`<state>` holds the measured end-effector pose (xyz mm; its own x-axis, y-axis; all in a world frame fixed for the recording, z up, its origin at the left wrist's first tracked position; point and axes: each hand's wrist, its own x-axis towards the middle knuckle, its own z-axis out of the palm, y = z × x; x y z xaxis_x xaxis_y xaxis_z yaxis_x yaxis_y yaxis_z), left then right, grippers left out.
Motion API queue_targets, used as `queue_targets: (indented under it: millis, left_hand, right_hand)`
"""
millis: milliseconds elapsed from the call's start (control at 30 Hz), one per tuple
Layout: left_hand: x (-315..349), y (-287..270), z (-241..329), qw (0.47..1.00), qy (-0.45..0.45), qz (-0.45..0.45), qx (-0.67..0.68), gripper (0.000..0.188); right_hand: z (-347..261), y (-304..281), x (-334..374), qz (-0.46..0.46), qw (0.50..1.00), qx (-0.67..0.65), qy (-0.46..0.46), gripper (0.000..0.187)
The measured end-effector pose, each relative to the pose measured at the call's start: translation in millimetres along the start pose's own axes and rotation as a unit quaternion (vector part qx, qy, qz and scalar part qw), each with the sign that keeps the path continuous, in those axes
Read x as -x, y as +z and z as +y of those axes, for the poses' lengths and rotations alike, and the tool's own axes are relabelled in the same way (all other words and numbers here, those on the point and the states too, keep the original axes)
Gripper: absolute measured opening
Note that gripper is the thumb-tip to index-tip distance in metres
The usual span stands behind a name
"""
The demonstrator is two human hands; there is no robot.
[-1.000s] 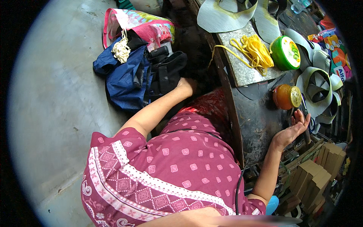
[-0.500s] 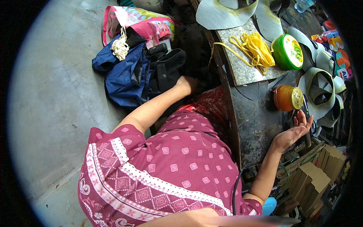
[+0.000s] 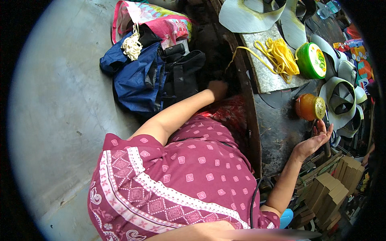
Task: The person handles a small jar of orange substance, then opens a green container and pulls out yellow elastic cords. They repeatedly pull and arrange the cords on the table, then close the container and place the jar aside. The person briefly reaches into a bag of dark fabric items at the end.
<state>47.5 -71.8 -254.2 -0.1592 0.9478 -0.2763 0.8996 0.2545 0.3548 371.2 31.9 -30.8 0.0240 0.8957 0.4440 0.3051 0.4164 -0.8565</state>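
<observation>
My left hand [image 3: 217,89] reaches into the dark gap beside the table's edge, its fingers lost in shadow. A black bag [image 3: 185,74] lies just to its left, and red patterned cloth [image 3: 229,112] shows below it. My right hand [image 3: 313,143] rests palm up by the table's right side, fingers loosely curled and apart, nothing in it. Close beyond its fingertips is an orange-brown jar [image 3: 305,107] with a yellowish lid, tilted in view. A dark-handled tool [image 3: 327,148] is partly hidden behind this hand.
On the dark table [image 3: 277,132] lie a pale stone slab [image 3: 261,78] with yellow cord [image 3: 281,58], a green tub [image 3: 309,60] and several grey curved strips [image 3: 335,90]. Brown cardboard pieces [image 3: 327,193] stand at lower right. A blue cloth [image 3: 138,84] and pink bag [image 3: 161,24] lie left.
My left hand has shifted a little to the right, away from the black bag and deeper into shadow. The whole view has moved slightly; my right hand stays near the jar.
</observation>
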Motion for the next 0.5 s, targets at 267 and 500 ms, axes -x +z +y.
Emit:
queue_targets:
  millis: [267, 500]
  left_hand:
    - [-33, 18, 18, 0.997, -0.014, -0.059, 0.046, 0.026]
    - [-44, 36, 26, 0.989, -0.032, -0.125, 0.072, 0.037]
  right_hand:
    - [6, -3, -1, -0.006, 0.999, -0.021, 0.04, 0.067]
    - [10, -10, -6, 0.0, 0.999, -0.01, 0.051, 0.063]
